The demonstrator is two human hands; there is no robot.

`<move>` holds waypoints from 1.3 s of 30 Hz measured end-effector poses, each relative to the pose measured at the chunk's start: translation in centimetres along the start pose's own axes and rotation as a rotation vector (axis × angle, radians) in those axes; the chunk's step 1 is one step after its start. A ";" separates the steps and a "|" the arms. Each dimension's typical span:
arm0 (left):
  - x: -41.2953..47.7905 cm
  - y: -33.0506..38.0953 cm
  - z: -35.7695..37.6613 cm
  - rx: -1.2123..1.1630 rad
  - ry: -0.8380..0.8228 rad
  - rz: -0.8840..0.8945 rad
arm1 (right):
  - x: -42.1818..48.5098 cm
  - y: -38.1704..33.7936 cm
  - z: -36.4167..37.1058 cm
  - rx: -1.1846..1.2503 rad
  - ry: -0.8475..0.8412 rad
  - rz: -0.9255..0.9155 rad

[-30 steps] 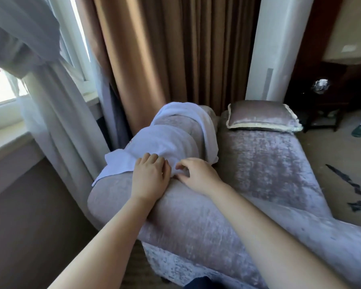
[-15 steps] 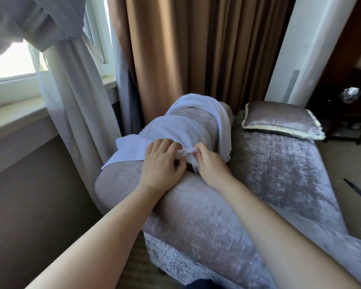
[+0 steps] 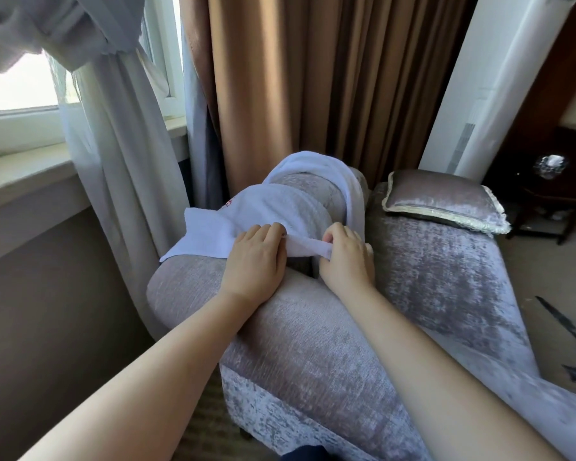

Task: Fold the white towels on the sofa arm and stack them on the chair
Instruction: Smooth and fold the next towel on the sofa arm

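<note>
Since half a second ago, our right hand has drawn away from our left hand, and a strip of the near white towel now stretches between them. The left hand lies on the towel with its fingers fairly straight, pressing it onto the sofa arm. The right hand has thumb and fingers curled, pinching the towel's near edge and lifting it. This towel lies crosswise on the arm, its long axis running left to right, with one corner hanging off toward the pale curtain. Beyond it, a second white towel drapes over the arm, beside a grey cushion.
</note>
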State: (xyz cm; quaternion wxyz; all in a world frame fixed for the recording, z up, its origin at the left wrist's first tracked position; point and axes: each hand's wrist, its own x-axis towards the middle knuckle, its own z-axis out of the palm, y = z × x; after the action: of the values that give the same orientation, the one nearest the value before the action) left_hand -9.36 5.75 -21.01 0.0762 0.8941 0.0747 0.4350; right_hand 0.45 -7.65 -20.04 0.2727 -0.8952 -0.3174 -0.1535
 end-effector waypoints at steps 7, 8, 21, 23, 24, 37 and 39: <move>-0.1 0.1 -0.3 0.007 0.008 0.029 | 1.2 2.5 0.4 0.005 0.001 0.369; -0.1 0.2 -0.4 0.011 0.017 0.030 | 1.3 3.2 0.3 0.001 -0.022 0.426; -0.3 -0.3 -0.3 -0.019 -0.005 0.115 | -2.9 14.5 -8.0 -0.142 0.131 0.702; -0.2 -0.5 -0.1 -0.021 -0.023 0.117 | -3.9 15.4 -9.8 -0.093 0.242 0.687; -0.2 -0.6 -0.1 -0.023 -0.031 0.106 | -4.4 15.7 -10.7 -0.054 0.296 0.688; -0.7 0.9 -3.6 0.126 -0.533 0.043 | -10.4 16.9 -21.9 0.158 0.562 0.766; 0.7 1.5 -5.2 0.214 -0.499 0.059 | -10.8 16.2 -23.7 0.112 0.595 0.723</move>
State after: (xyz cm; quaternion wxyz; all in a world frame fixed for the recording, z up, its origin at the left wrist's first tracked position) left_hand -12.98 4.81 -16.99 -0.0151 0.9783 0.0730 0.1931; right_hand 0.51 -37.29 -12.18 0.4358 -0.8492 0.0987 -0.2813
